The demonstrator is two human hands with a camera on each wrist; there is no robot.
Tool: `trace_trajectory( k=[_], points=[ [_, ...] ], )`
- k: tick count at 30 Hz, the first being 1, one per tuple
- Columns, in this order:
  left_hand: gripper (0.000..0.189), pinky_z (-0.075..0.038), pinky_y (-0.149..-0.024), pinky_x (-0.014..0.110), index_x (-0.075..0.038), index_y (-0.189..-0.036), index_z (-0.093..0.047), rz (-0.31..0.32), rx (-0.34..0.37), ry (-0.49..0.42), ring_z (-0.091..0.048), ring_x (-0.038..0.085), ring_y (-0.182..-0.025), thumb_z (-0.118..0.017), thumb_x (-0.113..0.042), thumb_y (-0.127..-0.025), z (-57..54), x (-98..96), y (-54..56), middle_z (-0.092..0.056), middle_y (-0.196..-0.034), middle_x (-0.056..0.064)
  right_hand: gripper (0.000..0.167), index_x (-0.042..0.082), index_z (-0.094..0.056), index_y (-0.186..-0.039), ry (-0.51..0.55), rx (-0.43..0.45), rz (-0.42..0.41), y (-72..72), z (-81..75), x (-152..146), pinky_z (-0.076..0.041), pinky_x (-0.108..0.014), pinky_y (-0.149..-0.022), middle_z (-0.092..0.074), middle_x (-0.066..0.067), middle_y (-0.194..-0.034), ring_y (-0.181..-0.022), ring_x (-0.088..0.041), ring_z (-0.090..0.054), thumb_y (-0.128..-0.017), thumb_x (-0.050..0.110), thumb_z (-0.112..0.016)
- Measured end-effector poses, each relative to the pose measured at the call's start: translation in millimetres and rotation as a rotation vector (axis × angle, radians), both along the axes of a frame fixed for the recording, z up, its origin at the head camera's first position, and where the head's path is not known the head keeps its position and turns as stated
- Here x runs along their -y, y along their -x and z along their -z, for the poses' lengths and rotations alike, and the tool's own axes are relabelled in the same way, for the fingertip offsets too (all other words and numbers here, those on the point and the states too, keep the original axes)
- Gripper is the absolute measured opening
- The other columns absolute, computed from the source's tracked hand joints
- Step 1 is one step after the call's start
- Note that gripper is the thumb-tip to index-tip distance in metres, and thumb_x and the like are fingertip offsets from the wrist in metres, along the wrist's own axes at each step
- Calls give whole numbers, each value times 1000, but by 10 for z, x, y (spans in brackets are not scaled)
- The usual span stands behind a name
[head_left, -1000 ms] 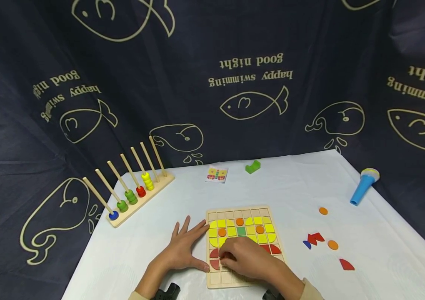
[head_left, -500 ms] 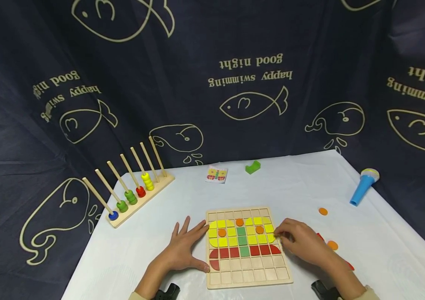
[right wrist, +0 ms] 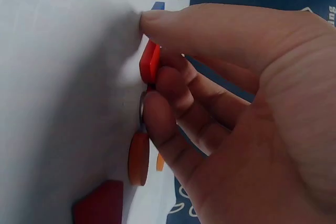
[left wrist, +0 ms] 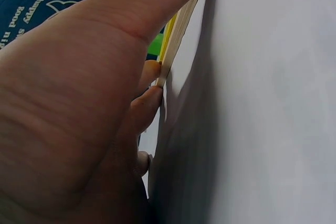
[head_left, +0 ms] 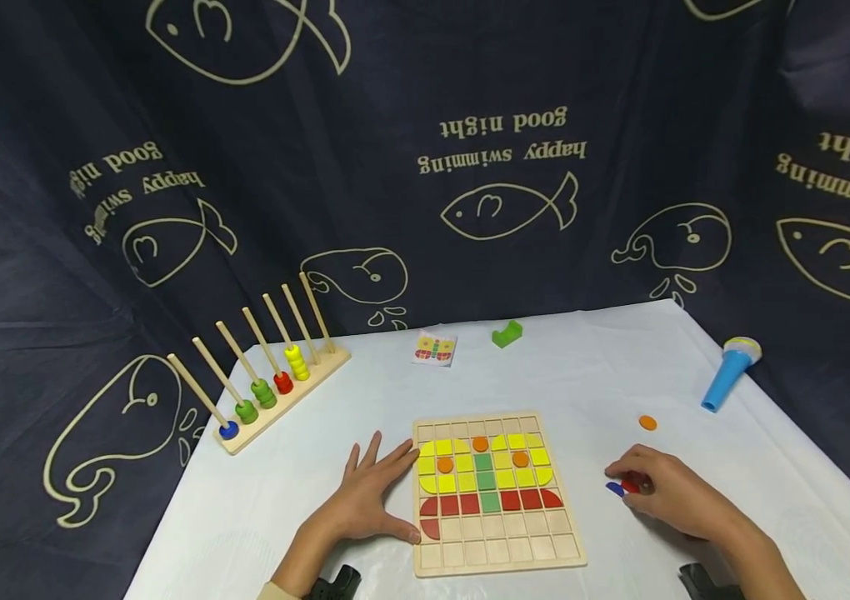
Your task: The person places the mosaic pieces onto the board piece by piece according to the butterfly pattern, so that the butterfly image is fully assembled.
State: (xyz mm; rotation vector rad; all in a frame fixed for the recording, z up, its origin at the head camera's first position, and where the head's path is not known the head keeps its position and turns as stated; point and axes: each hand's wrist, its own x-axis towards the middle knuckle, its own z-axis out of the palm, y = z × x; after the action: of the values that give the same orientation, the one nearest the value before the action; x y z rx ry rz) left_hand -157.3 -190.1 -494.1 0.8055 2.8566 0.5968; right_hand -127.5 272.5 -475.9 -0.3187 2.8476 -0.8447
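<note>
My left hand (head_left: 365, 502) lies with fingers spread, its fingertips and thumb against the left edge of a wooden grid board (head_left: 511, 553). Yellow, green and red tiles with a few orange discs form a pattern in the board's cells. Right of the board, my right hand (head_left: 668, 492) is down at the loose tiles, fingers curled and thumb lowered. In the right wrist view, a red tile (right wrist: 149, 62) is between thumb and fingertips. A blue tile (head_left: 615, 488) pokes out beside the thumb. Other loose tiles are hidden under this hand in the head view.
An orange disc (head_left: 647, 422) lies beyond the right hand, and a blue toy microphone (head_left: 727, 377) farther right. At the back are a pattern card (head_left: 435, 349) and a green block (head_left: 507, 334). A peg-and-bead stand (head_left: 286, 407) stands back left.
My right hand has left the board, uncovering its red row, and moved right to the loose tiles, where its fingers close around a red one. My left hand has stayed at the board's edge.
</note>
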Motion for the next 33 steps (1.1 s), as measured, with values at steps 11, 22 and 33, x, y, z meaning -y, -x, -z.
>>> trace_trajectory(
  k=[11, 22, 33],
  points=[
    [121, 7, -107, 64, -28, -151, -34, 2, -17, 0, 2, 39, -143, -67, -85, -49, 25, 8, 24, -26, -155, -7, 32, 10, -69, -112, 53, -121, 45, 9, -1, -185, -50, -23, -67, -59, 2, -101, -81, -13, -52, -81, 11, -76],
    [120, 6, -107, 64, -29, -150, -34, -5, -12, 0, 2, 39, -143, -67, -85, -49, 8, 23, 20, -26, -155, -8, 50, -6, -53, -129, 4, -175, 180, 415, 5, -450, -47, -61, -83, -48, -29, -124, -102, -44, -54, -87, 15, -68],
    [120, 6, -107, 65, -27, -150, -35, 2, -13, -15, 1, 41, -143, -68, -84, -50, 5, 4, 10, -27, -155, -6, 30, -3, -69, -110, -26, -169, 210, 551, 110, -457, -50, -56, -80, -63, -18, -102, -89, -33, -58, -82, 7, -72]
  ],
)
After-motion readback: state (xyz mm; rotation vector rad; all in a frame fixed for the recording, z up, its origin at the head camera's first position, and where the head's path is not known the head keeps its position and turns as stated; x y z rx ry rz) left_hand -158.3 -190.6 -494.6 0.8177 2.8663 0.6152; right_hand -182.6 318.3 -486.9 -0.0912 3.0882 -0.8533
